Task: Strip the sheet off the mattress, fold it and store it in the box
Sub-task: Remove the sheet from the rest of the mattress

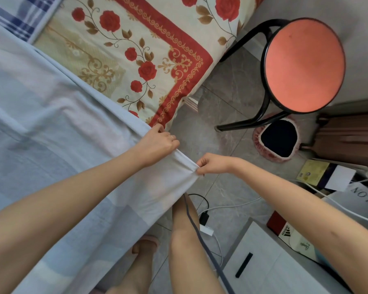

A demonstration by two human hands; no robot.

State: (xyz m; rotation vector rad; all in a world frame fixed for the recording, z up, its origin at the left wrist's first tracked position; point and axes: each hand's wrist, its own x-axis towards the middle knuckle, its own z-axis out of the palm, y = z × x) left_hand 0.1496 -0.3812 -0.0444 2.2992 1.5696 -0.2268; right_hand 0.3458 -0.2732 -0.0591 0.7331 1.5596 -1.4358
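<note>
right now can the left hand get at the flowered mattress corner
Probably yes: the left hand holds the sheet right beside the bared mattress corner, nothing between, though its grip is taken up by the sheet.

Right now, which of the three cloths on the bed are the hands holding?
The plain pale-blue sheet: left hand and right hand pinch its edge. The rose-print cover and blue plaid cloth are patterned.

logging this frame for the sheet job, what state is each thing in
sheet, partly pulled off, corner bunched between both hands
mattress, near corner bared
left hand, gripping the sheet edge
right hand, pinching the sheet corner
stool, upright, seat bare
</note>
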